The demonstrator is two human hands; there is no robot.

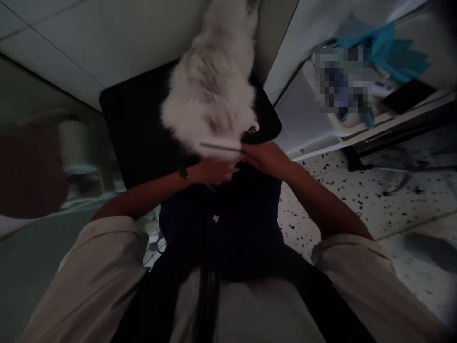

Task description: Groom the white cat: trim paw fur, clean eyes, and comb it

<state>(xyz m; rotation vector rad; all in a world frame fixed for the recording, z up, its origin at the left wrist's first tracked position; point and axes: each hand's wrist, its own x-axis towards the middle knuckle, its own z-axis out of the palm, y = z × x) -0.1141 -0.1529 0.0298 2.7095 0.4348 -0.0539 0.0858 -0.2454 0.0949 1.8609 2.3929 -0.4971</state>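
Note:
A fluffy white animal [217,85] with grey-brown streaks, which looks like a cat, rests on a black padded tabletop [132,114] with its rear end toward me. My right hand [264,157] is closed around one end of a thin, straight dark comb [221,146]. The comb lies across the fur of the rear, and its teeth cannot be made out. Under the near edge of the fur, my left hand [214,170] has its fingers stretched toward the right, slightly blurred. A dark band circles the left wrist.
On the right, a white cart [310,124] bears a tray with blurred-out items, blue gloves [400,57] and a dark flat device [407,96]. A tiled wall [71,43] borders the tabletop's far side. A shelf with a white container [76,145] stands left. Speckled flooring [321,190] shows below.

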